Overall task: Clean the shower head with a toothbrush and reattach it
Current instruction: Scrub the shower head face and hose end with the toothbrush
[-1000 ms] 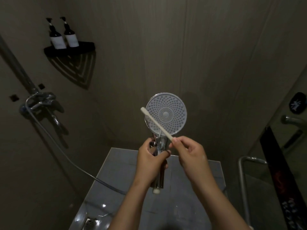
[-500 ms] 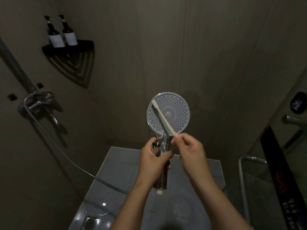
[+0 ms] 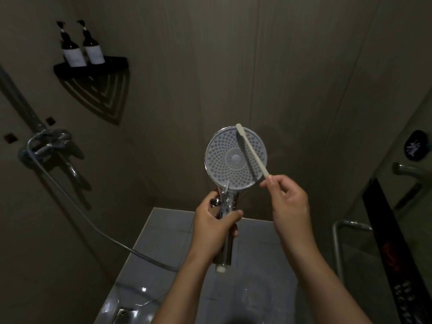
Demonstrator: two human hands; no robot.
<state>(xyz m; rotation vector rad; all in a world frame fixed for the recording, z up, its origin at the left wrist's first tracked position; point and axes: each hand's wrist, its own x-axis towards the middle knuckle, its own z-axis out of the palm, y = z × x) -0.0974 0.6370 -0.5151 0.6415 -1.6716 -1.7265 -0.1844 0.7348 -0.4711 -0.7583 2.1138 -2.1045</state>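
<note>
Now scrubbing step is going on. Left hand [image 3: 215, 228] gripping chrome handle of shower head [image 3: 222, 157], holding it upright before wall, nozzle face looking toward camera. Right hand [image 3: 289, 202] pinching end of toothbrush [image 3: 251, 152] with fingertips; brush lying across right half of face, bristle end reaching top rim. Reattaching not yet done: handle bottom showing bare, hose [image 3: 77, 206] hanging from mixer [image 3: 46, 146] at left. Next move, I am judging: sweeping bristles over whole nozzle field with light pressure, left grip steadying head.
</note>
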